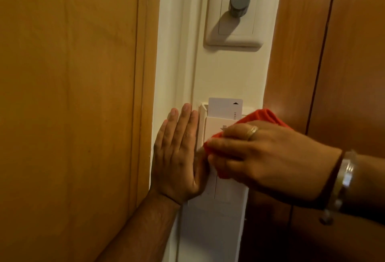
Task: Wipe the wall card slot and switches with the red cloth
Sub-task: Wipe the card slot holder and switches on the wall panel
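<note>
Progress call: mid-task, early half by my read. The red cloth (260, 118) is bunched in the right hand (264, 155) and pressed against the front of the card slot (214, 130), so the slot housing is the step in hand. A key card (225, 106) stands upright in the slot, top half showing; it blocks the opening itself, so only the outer faces can be wiped as things stand.

Left to do, judged from layout: the rocker switch plate (220, 190) directly at 6 o'clock of the slot (partly covered by both hands, can't tell if cleaned), and the dial switch (239, 3) on its own plate well apart at 12 o'clock, untouched by anything now.

Hand pose:
- Right hand: comes in from 3 o'clock, knuckles toward camera, fingers curled over the cloth, thumb side low. Grip is closed, holding the cloth wad against the slot face. Ring on one finger, bangle at the wrist.
- Left hand (179, 151): comes up from 7 o'clock, flat and spread, palm on the white wall strip (229, 69) just beside the slot at its 9 o'clock. Grip wide, holding nothing (looks like bracing only).

Cloth sits between right palm and slot, red edges showing at 12 and 9 o'clock of the hand.
</note>
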### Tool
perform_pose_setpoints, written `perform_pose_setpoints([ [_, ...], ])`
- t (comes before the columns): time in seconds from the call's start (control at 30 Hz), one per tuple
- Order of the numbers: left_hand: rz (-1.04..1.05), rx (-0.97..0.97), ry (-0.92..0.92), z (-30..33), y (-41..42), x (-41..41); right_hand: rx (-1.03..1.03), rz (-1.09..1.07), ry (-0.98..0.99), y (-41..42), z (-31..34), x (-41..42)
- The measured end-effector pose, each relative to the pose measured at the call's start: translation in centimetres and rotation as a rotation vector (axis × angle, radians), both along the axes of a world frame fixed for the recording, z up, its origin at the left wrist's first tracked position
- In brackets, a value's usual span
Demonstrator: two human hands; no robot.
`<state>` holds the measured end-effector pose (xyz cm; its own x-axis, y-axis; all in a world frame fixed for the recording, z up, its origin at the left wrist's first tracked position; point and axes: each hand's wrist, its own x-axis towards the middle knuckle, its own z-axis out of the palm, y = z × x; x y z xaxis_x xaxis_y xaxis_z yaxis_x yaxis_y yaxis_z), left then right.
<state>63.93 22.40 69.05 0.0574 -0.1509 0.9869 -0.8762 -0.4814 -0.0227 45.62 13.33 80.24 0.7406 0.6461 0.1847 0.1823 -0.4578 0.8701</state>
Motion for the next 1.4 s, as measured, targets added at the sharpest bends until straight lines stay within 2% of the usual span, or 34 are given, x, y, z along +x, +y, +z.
perform_pose_setpoints([
  [0.1,-0.008,-0.003,0.015,0.0,0.0,0.1,0.108,0.010,-0.100,-0.7,1.7,-0.3],
  [0.17,-0.010,0.000,0.009,-0.1,0.1,0.1,0.065,0.014,-0.128,-0.8,1.1,-0.2],
  [0.27,-0.019,0.001,0.005,-0.2,0.1,0.0,-0.038,0.020,-0.069,-1.6,-0.1,-0.6],
  [0.43,-0.024,-0.004,0.024,0.0,0.1,-0.1,0.127,-0.010,-0.183,-3.0,0.7,-1.0],
  [0.53,-0.030,0.000,0.029,-0.1,0.1,-0.2,-0.014,0.001,-0.133,-3.6,-1.2,-1.1],
  [0.7,-0.024,-0.008,0.026,0.0,0.1,-0.2,0.102,0.002,-0.211,-4.4,-0.6,-1.3],
  [0.83,-0.038,-0.002,0.031,-0.1,0.2,-0.2,-0.053,0.006,-0.174,-5.1,-2.8,-0.7],
  [0.97,-0.028,-0.007,0.027,0.0,0.2,-0.2,0.022,-0.018,-0.188,-5.3,-1.8,-0.4],
  [1.1,-0.024,-0.005,0.032,-0.1,0.1,-0.1,-0.033,0.018,-0.142,-5.3,-3.0,-0.7],
  [1.23,-0.025,-0.007,0.026,-0.1,0.1,0.0,0.060,0.028,-0.197,-5.3,-2.1,-1.4],
  [1.33,-0.018,-0.002,0.030,-0.1,0.2,0.0,-0.006,0.060,-0.161,-5.3,-3.4,-1.4],
  [1.4,-0.016,-0.006,0.030,-0.1,0.2,0.0,0.035,0.080,-0.197,-5.3,-2.4,-1.3],
])
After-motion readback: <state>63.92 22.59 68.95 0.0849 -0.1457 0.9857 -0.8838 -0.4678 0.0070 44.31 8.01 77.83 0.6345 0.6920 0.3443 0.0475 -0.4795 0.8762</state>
